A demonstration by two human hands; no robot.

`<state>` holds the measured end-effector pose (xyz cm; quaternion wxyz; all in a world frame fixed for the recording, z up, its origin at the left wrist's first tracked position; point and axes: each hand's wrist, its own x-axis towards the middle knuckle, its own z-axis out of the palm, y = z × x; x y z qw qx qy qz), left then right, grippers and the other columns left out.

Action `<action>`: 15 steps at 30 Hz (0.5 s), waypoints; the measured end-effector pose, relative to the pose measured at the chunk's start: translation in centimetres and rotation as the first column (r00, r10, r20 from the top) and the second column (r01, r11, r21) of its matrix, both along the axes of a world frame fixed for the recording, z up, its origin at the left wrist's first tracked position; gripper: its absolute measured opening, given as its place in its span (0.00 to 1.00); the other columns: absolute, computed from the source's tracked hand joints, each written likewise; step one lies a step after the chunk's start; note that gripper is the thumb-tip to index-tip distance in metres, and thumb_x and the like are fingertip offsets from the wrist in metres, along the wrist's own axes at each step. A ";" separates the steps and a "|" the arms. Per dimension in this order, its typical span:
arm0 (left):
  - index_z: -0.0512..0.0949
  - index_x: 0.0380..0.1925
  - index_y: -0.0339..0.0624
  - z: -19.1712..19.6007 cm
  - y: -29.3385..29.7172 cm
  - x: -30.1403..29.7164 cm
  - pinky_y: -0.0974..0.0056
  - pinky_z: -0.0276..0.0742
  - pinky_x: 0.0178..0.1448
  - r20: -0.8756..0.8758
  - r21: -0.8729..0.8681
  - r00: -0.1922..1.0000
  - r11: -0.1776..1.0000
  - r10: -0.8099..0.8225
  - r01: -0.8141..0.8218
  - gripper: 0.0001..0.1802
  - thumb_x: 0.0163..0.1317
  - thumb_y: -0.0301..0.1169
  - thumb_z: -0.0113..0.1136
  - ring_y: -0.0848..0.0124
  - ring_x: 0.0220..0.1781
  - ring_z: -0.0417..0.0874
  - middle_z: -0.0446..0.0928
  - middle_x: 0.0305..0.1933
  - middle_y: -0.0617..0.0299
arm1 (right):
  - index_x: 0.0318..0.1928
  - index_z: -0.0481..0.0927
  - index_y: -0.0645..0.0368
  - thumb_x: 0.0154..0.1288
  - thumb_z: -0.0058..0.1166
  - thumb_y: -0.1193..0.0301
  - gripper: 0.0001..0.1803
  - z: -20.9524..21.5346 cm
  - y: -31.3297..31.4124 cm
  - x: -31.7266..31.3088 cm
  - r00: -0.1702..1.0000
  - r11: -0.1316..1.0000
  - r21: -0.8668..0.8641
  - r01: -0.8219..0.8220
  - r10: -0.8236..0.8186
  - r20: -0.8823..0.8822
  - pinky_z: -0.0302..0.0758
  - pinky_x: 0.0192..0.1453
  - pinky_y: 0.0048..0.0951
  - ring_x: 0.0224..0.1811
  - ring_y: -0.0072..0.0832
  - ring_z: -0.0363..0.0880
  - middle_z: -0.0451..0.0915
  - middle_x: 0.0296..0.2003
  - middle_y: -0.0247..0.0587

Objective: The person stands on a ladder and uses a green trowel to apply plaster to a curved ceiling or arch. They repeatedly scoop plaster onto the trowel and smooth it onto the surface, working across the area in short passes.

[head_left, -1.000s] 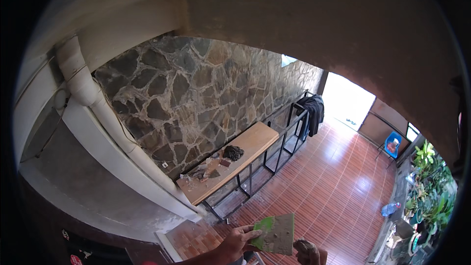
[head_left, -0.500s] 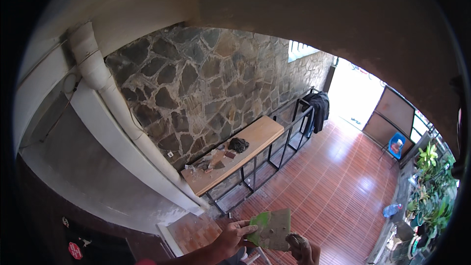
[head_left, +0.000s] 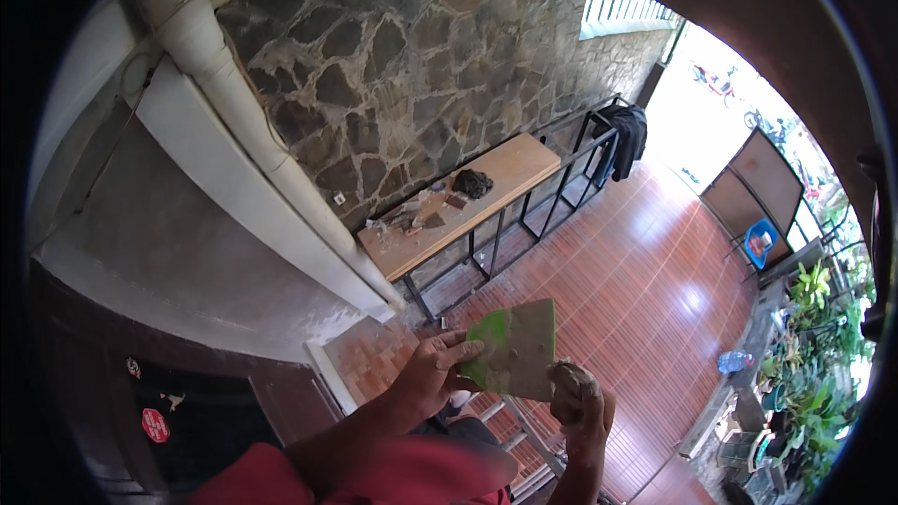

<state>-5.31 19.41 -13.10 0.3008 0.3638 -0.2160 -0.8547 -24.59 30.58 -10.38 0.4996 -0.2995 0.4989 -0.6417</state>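
In front of my body, my left hand pinches the left edge of a thin, squarish green board, thumb on top. Grey-beige paste covers most of its face, and bright green shows at the left side and along the right edge. At the board's lower right corner is my right hand, its fingers curled round a grey, crumpled-looking lump. Whether this lump is a rag or a wad of paste I cannot make out. It touches or nearly touches the board.
Below my hands stands a metal ladder. A wooden plank on a black metal frame runs along the stone wall, with scraps and a dark bundle on it. Potted plants and a water bottle line the right.
The view has tipped downward, so my hands and the board appear higher and more of my arms and the ladder shows. Both hands keep their holds.
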 end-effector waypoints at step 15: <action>0.74 0.46 0.35 1.5 -2.9 5.1 0.66 0.86 0.37 0.007 -0.071 0.999 0.996 0.053 -0.052 0.13 0.65 0.31 0.54 0.69 0.40 0.84 0.80 0.41 0.57 | 0.51 0.74 0.72 0.71 0.39 0.55 0.28 0.7 -4.1 4.2 0.994 0.991 -0.080 -0.105 0.105 0.003 0.53 0.24 0.18 0.22 0.13 0.59 0.70 0.25 0.29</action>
